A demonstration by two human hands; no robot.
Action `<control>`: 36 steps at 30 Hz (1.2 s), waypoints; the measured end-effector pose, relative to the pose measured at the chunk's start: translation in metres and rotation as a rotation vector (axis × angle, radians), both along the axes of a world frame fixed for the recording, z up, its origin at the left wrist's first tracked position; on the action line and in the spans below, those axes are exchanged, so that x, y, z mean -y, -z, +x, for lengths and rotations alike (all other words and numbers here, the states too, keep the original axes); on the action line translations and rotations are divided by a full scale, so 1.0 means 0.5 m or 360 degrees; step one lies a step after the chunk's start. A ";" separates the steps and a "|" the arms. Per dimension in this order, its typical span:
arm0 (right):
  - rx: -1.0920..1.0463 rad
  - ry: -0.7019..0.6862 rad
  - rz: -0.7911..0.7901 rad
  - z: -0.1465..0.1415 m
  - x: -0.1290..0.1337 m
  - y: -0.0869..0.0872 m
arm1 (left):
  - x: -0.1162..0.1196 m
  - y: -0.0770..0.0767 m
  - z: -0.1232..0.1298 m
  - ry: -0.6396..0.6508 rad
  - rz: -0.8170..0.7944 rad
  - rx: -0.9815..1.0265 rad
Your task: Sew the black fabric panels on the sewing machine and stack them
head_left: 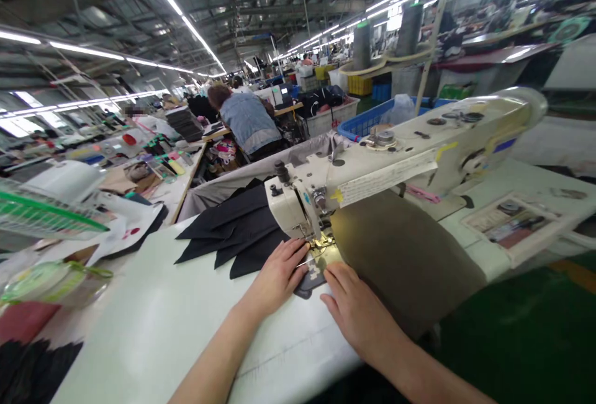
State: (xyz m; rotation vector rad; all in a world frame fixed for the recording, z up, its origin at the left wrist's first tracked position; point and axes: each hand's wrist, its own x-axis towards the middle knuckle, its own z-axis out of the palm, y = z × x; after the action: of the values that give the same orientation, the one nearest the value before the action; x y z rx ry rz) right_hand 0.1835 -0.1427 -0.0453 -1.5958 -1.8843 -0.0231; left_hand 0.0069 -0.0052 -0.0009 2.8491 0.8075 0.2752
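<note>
A white industrial sewing machine (288,205) stands in front of me, its lit presser foot (323,241) low over the metal needle plate (321,261). My left hand (282,272) lies left of the foot, fingers stretched forward and thumb apart. A thin pale line, thread or a slim tool, shows beside its thumb. My right hand (349,295) rests right of the plate, fingers bent over the near left edge of a large grey-brown sheet of material (405,255). The sheet passes under the machine arm. Black cut fabric pieces (233,224) fan out beyond my left hand.
The pale table (153,305) carries the machine. At left are a green-and-white fan (51,205) and a cluttered bench (186,174). A blue crate (354,128) stands behind the machine. A person in a denim top (249,121) bends over another table ahead.
</note>
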 end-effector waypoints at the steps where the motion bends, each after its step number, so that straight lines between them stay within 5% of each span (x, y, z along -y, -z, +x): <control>1: 0.0005 0.0000 -0.0001 0.000 0.000 -0.002 | 0.000 -0.001 0.000 0.0003 0.0006 -0.0002; 13: -0.0020 -0.0057 0.0149 0.008 0.016 0.005 | 0.000 0.023 -0.001 -0.0388 0.0073 -0.0091; 22: -0.0028 -0.0102 0.0181 0.018 0.032 0.020 | 0.030 -0.030 -0.036 -0.0540 -0.0169 0.0236; 26: -0.0048 -0.0127 0.0167 0.020 0.033 0.017 | 0.034 -0.045 -0.035 -0.0883 -0.0209 0.0735; 32: -0.0056 -0.0130 0.0151 0.021 0.035 0.010 | 0.043 -0.092 -0.056 -0.1652 -0.1020 0.2530; 36: -0.0085 -0.0136 0.0122 0.020 0.034 0.007 | 0.074 -0.135 -0.070 -0.1825 -0.1518 0.2790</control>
State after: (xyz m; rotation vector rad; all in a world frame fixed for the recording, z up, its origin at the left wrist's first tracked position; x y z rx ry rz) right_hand 0.1937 -0.1598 -0.0486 -1.4501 -1.8861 -0.0152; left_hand -0.0283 -0.0424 0.0667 0.4051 1.2384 1.5137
